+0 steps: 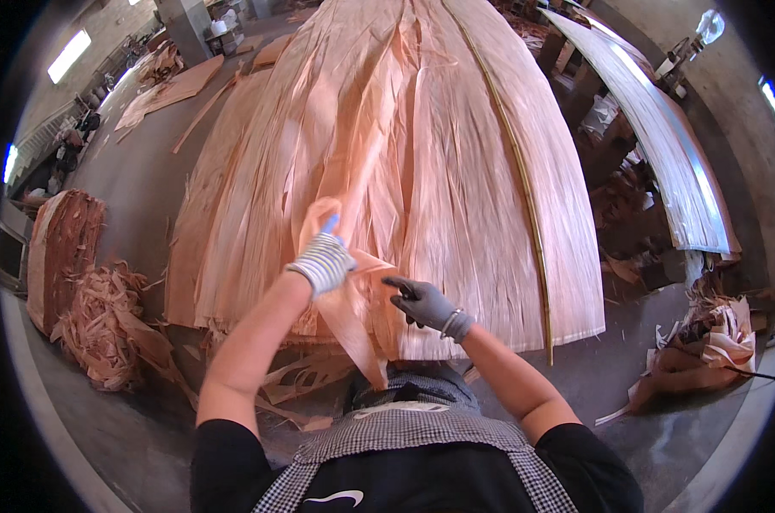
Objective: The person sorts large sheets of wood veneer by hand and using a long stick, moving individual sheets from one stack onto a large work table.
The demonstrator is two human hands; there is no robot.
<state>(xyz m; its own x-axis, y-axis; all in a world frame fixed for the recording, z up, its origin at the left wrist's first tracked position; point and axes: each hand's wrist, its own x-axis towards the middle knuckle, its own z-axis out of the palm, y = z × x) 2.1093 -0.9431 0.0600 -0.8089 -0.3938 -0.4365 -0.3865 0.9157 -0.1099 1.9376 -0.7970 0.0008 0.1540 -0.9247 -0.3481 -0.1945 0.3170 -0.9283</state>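
A broad stack of thin, pinkish wood veneer sheets (464,214) spreads out before me, rippled and split lengthwise. My left hand (326,261), in a striped glove with blue on a finger, is closed around a loose veneer strip (350,329). The strip hangs from it past the near edge, toward my apron; motion blurs the hand a little. Just to the right, my right hand (423,304) in a grey glove is over the stack's near edge. Its fingers point left and stand apart, with nothing seen in them. Raised, crumpled veneer runs away from the left hand.
A long thin pole (524,179) lies along the stack's right side. Scrap heaps sit on the floor at left (105,325) and right (704,350). A raised, pale sheet stack (652,128) stands at far right. Torn strips (306,380) litter the floor near me.
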